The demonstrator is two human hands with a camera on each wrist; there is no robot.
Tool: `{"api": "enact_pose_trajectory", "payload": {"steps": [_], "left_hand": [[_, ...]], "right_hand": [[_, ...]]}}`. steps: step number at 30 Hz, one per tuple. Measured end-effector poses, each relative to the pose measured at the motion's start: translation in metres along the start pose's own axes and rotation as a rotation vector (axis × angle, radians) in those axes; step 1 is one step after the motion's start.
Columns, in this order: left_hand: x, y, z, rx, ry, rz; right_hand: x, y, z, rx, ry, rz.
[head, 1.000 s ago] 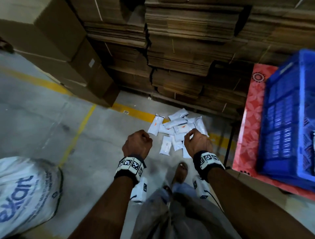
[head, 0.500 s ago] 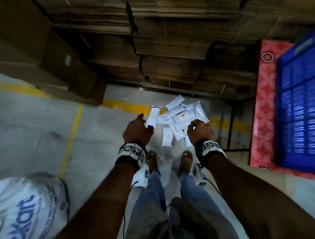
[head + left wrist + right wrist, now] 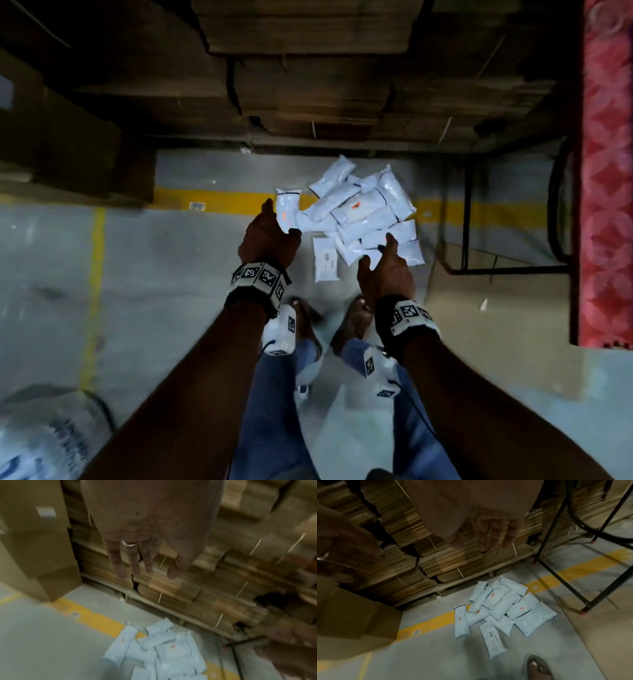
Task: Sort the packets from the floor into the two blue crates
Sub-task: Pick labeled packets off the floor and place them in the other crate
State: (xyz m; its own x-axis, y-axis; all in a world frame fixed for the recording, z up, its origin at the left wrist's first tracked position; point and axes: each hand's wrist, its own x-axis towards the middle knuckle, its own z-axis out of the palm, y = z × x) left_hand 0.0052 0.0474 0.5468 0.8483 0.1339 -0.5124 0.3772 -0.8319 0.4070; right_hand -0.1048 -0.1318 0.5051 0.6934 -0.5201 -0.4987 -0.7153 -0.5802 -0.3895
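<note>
A heap of several white packets (image 3: 356, 212) lies on the grey floor across a yellow line, also seen in the left wrist view (image 3: 159, 654) and the right wrist view (image 3: 498, 605). One flat packet with a barcode label (image 3: 325, 255) lies nearest my feet. My left hand (image 3: 270, 229) hangs above the left side of the heap with straight fingers (image 3: 132, 561) and holds nothing. My right hand (image 3: 385, 260) hovers over the heap's near right side, its fingers (image 3: 493, 536) straight and empty. No blue crate is in view.
Stacked flat cardboard (image 3: 308, 85) rises right behind the heap. Brown boxes (image 3: 68, 147) stand at the left. A table with black metal legs (image 3: 466, 219) and a red patterned cloth (image 3: 606, 171) stands at the right. A white printed sack (image 3: 44, 442) sits bottom left. My feet (image 3: 356, 315) stand before the packets.
Both hands have gone from fists to straight fingers and moved down and forward toward the heap. The view has tilted down, so the blue crate has left the frame.
</note>
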Motion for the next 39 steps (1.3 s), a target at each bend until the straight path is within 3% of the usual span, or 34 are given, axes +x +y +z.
{"api": "enact_pose_trajectory", "payload": {"steps": [10, 17, 22, 30, 35, 39], "left_hand": [[0.169, -0.109, 0.252, 0.091, -0.11, 0.058], [0.307, -0.153, 0.377, 0.072, -0.078, 0.213], [0.367, -0.157, 0.429, 0.149, -0.051, 0.36], [0.365, -0.165, 0.449, 0.2, -0.041, 0.295], [0.367, -0.168, 0.444, -0.014, -0.032, 0.221], [0.375, -0.168, 0.437, -0.272, -0.066, 0.111]], "right_hand": [[0.18, 0.108, 0.21, 0.013, -0.01, 0.054], [0.305, 0.148, 0.342, -0.04, 0.168, -0.187], [0.363, 0.146, 0.39, -0.054, 0.233, -0.221], [0.371, 0.148, 0.391, -0.077, 0.111, -0.156], [0.375, 0.159, 0.394, -0.003, 0.118, -0.157], [0.375, 0.164, 0.406, 0.184, 0.283, -0.22]]}}
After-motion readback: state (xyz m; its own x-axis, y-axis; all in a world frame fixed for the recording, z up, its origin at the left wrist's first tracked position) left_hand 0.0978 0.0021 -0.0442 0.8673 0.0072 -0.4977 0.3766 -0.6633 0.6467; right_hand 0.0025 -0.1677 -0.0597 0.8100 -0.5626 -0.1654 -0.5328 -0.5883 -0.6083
